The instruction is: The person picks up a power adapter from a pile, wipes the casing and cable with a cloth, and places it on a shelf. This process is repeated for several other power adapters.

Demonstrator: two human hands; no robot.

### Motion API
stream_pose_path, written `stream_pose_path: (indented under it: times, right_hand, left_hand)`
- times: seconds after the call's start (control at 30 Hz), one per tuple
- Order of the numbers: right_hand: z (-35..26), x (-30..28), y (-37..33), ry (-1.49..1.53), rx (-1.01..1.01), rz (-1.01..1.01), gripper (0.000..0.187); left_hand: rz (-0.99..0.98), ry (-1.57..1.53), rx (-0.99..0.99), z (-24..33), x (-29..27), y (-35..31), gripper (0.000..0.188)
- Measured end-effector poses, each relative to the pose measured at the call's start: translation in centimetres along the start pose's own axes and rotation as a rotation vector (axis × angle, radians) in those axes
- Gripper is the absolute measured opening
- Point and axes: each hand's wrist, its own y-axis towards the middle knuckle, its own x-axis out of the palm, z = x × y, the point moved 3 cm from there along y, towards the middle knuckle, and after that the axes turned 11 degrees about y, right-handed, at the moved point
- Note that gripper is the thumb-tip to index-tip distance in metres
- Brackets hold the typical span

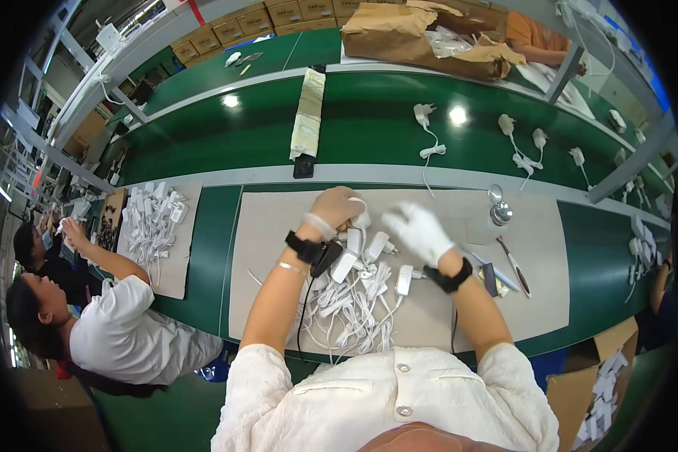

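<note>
My left hand (pixel 334 208) is closed around a white power adapter (pixel 361 215) at the far side of a pile; its fingertips are partly hidden. Just right of it, my right hand (pixel 417 232), in a white glove, is slightly blurred, its fingers apart and nothing visible in them. Below both hands lies a heap of white adapters with bundled white cables (pixel 358 301). One adapter (pixel 404 280) rests at the heap's right side, plug pointing right. Black straps circle both my wrists. The heap sits on a beige mat (pixel 527 279).
A metal dispenser jar (pixel 501 212), a brush (pixel 513 265) and a pen-like tool (pixel 505 277) lie to the right. Ahead, a green conveyor (pixel 369 124) carries several adapters. At left, a person in white sits by another adapter pile (pixel 152 222). An open carton (pixel 572 392) stands lower right.
</note>
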Motion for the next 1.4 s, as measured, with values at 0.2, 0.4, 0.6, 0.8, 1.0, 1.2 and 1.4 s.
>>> stream_pose_path:
  times: [0.2, 0.4, 0.6, 0.8, 1.0, 1.2, 1.4]
  right_hand:
    - [-6.9, 1.1, -6.9, 0.345, 0.227, -0.193, 0.04]
    - [-5.5, 1.3, -11.3, 1.339, 0.595, -0.583, 0.029]
    - [-4.1, 1.7, -12.6, 1.912, 0.908, -0.568, 0.027]
    - [-4.2, 1.6, -12.7, 2.137, 0.956, -0.468, 0.031]
    - [-3.3, 1.7, -12.9, 2.065, 0.805, -0.434, 0.031]
    - [-4.3, 1.2, -14.4, 1.161, 0.501, -0.422, 0.037]
    - [-6.0, 0.6, -14.6, 1.06, 0.474, -0.384, 0.041]
  left_hand:
    - [0.078, -0.503, 0.011, 6.6, -1.3, -8.7, 0.034]
    - [0.118, -0.429, 0.152, 8.4, 1.9, -12.2, 0.023]
    - [0.267, -0.061, 0.124, 4.8, 6.5, -11.9, 0.021]
    - [0.104, -0.931, 0.068, 5.0, 9.2, -11.3, 0.027]
    - [0.052, -0.746, 0.121, 5.8, 8.2, -11.9, 0.034]
    - [0.071, -0.786, 0.183, 5.0, 7.9, -12.0, 0.039]
    - [0.015, -0.858, 0.232, 4.8, 9.1, -11.3, 0.04]
